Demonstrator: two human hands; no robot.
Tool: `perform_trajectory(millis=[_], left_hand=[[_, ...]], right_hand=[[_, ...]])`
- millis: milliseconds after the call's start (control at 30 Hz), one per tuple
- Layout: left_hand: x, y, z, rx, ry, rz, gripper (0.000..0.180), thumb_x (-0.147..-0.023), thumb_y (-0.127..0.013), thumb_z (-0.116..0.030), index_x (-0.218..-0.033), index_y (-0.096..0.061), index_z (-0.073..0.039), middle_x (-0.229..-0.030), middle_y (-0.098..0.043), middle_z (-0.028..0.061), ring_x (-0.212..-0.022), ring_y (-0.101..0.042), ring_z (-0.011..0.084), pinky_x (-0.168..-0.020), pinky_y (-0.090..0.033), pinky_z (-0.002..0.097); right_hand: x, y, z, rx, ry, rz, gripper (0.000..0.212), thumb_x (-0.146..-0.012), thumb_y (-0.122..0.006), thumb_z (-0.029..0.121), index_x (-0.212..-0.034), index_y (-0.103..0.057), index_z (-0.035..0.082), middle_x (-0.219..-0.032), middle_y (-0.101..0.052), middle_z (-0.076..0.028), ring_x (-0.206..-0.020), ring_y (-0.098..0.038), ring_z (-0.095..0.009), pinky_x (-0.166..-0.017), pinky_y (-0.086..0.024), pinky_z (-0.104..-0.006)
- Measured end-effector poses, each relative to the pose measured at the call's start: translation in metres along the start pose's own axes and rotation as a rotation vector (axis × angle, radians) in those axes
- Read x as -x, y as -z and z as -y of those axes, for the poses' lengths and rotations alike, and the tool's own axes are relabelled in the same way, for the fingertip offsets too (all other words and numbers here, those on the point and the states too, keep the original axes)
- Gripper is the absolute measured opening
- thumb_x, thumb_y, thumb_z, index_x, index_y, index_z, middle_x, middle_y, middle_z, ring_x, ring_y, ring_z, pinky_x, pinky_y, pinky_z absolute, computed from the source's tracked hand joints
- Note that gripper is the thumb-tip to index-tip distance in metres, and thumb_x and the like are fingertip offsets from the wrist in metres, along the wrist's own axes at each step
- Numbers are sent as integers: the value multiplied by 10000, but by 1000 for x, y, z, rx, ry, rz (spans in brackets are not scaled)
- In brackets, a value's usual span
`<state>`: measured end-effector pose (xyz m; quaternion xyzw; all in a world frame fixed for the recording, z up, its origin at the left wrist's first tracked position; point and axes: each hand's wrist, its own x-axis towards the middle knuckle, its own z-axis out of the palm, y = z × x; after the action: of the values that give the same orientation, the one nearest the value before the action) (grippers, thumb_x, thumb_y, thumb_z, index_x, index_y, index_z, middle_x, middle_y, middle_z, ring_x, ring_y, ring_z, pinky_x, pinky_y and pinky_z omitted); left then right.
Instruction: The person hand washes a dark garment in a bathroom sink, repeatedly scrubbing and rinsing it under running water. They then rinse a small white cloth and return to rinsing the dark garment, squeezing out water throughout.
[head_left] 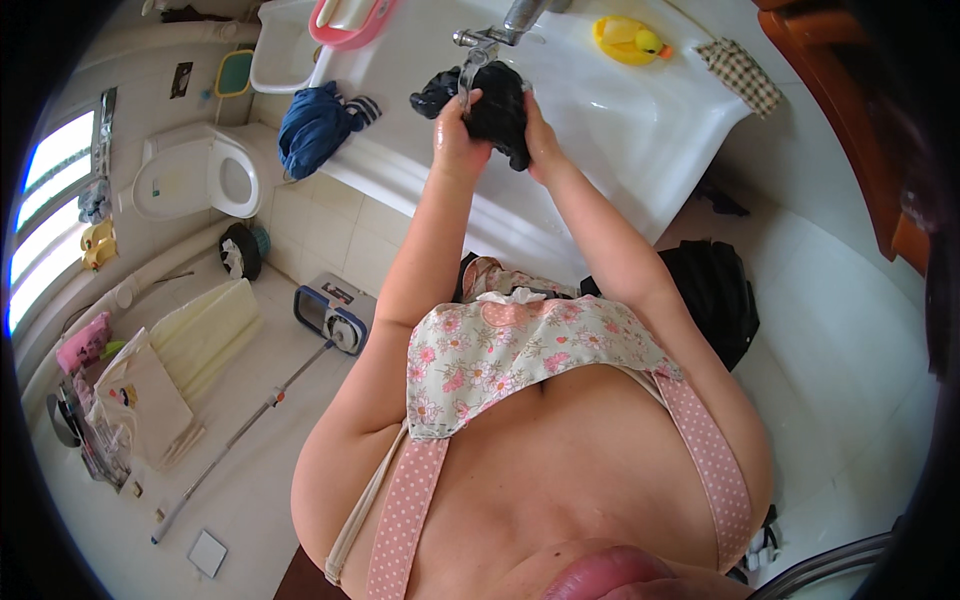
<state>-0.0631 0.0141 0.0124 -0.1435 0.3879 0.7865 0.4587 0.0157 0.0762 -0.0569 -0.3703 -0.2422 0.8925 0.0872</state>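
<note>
A wet, bunched-up black cloth [496, 112] hangs between my two hands over the white sink [620, 150]. My left hand [460, 142] grips its left side, thumb up, with wet skin shining. On the other side, my right hand [541, 142] has its fingers closed on the cloth's edge. From the metal tap [518, 20] above, a stream of water [468, 80] runs down onto the cloth near my left thumb. The cloth's exact kind is hidden by its folds.
A bundled blue garment [312, 130] drapes over the sink's left edge, near a pink basin [350, 25]. A yellow duck [628, 42] and a checked cloth [740, 76] rest at the right. On the floor at left lie a mop [270, 400] and bucket [335, 310], beyond them a toilet [190, 182].
</note>
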Motion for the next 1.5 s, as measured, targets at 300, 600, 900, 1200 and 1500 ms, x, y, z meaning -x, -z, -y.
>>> perform_trajectory(millis=[300, 600, 900, 1200, 1500], left_hand=[[-25, 62, -21, 66, -49, -87, 265, -798, -491, -190, -980, -562, -12, -944, -617, 109, -899, -587, 259, -847, -454, 389], [1, 50, 20, 8, 342, 179, 507, -831, -444, -500, -1160, -484, -116, -1086, -562, 95, -996, -551, 219, -850, -444, 379], [-20, 49, 24, -64, 28, -108, 471, -894, -338, -463, -1182, -473, -116, -1108, -557, 76, -1045, -535, 257, -877, -445, 428], [-27, 28, 12, 76, 93, 84, 558, -864, -333, -494, -1146, -522, -51, -1103, -565, 131, -988, -555, 320, -887, -446, 434], [-7, -2, 5, -1067, -669, -482, 414, -689, -722, -251, -955, -534, 5, -827, -583, 84, -757, -540, 166, -716, -437, 281]], right_hand=[[11, -48, -2, 719, 519, -267, 615, -717, -675, 264, -1155, -370, -43, -1060, -525, -206, -965, -534, -324, -810, -432, -383], [23, -89, 19, 1034, 902, -37, 466, -668, -724, 193, -1053, -546, 1, -962, -610, -163, -859, -595, -259, -768, -467, -311], [26, -58, 48, 663, 644, -29, 392, -679, -731, 205, -942, -586, -47, -825, -638, -91, -731, -601, -149, -693, -483, -267], [36, -19, 53, -330, -72, 322, 308, -767, -638, 171, -1012, -584, -7, -980, -618, -95, -867, -603, -192, -788, -480, -306], [18, 16, 32, -326, -143, -63, 287, -811, -550, 324, -1034, -584, 147, -959, -626, -36, -912, -587, -165, -708, -450, -274]])
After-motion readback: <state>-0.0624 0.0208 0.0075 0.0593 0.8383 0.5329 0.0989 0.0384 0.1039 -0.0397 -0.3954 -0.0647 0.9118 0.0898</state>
